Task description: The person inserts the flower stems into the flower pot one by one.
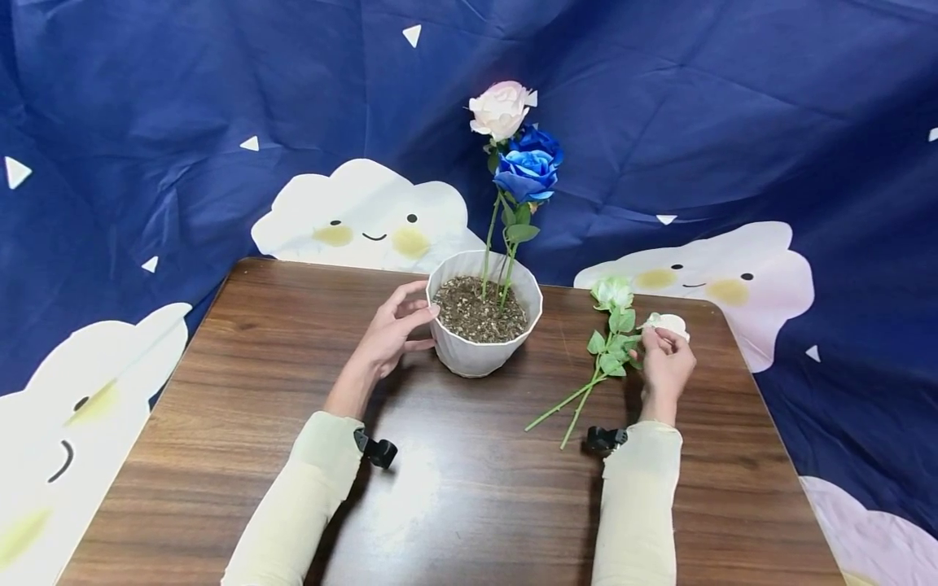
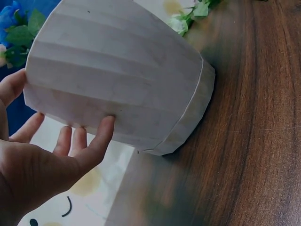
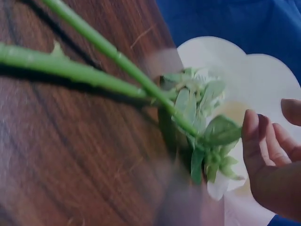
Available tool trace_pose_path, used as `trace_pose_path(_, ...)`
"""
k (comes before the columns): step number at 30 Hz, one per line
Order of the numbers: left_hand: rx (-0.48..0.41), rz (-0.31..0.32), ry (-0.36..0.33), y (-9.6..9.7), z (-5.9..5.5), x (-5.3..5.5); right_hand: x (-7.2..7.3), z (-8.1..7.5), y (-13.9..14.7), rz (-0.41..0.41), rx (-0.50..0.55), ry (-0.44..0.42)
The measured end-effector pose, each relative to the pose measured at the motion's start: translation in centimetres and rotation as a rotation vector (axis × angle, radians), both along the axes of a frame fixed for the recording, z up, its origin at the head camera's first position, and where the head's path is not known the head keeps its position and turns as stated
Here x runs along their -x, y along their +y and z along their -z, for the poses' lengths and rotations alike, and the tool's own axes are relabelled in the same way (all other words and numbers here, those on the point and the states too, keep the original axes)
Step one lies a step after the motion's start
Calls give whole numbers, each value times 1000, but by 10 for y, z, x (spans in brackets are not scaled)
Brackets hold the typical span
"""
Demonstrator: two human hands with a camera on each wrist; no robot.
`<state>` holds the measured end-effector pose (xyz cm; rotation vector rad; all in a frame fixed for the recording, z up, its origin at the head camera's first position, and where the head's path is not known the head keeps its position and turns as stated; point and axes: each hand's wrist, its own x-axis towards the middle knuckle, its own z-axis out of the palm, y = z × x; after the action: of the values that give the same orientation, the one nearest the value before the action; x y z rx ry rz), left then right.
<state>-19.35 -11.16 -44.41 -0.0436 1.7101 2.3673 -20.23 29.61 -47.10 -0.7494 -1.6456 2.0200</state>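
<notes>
A white flowerpot (image 1: 476, 354) of soil (image 1: 479, 313) holds upright stems with a pale pink rose (image 1: 501, 111) and blue roses (image 1: 528, 173). My left hand (image 1: 388, 332) touches the pot's left side with spread fingers; in the left wrist view the fingertips (image 2: 107, 123) rest on its wall (image 2: 117, 70). To the right, two cut stems lie crossed, a greenish-white rose (image 1: 612, 293) and a white rose (image 1: 672, 325). My right hand (image 1: 668, 362) is over the white rose. In the right wrist view, a fingertip meets a leaf (image 3: 220, 130) and the thumb stands apart.
The brown wooden table (image 1: 469, 505) runs under everything. Behind it hangs a dark blue cloth (image 1: 659, 122) with white clouds and triangles. Each wrist wears a small black camera, one on the left (image 1: 377, 449) and one on the right (image 1: 604, 439).
</notes>
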Motion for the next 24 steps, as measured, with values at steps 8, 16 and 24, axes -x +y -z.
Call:
trace_pose_path(8,6,-7,-10,0,0,-1,-10,12,12,3,46,-195)
trace_pose_path(16,6,-7,-5,0,1,-1,-9,23,10,-86,76,-293)
trace_pose_path(24,1,-2,-5,1,-1,0,-6,32,9,-101,91,-306)
